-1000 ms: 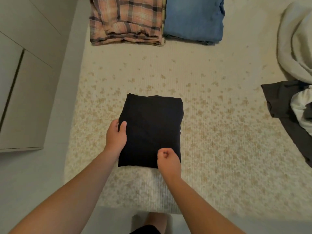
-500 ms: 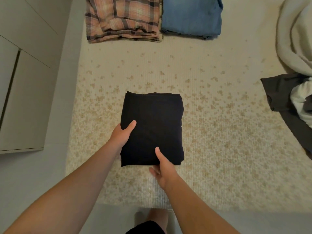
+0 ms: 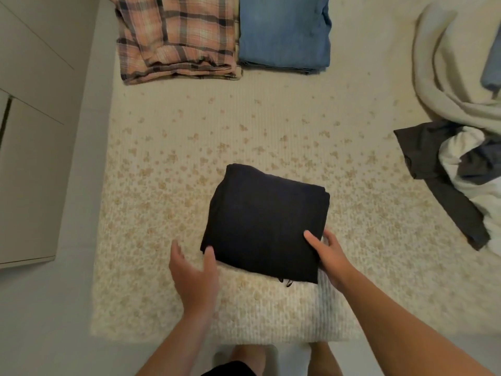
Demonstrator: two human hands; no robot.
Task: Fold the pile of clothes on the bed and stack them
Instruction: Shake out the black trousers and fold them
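The right hand (image 3: 329, 251) is pinching the folded black garment (image 3: 264, 223) at its edge, thumb on top, likely to lift it; the left hand (image 3: 193, 270), fingers spread, is touching its corner to steady it on the bed (image 3: 271, 131).

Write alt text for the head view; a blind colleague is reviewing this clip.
A person's right hand grips a folded black garment on a floral bedspread, left hand open at its corner. Folded plaid shirt and jeans lie beyond.
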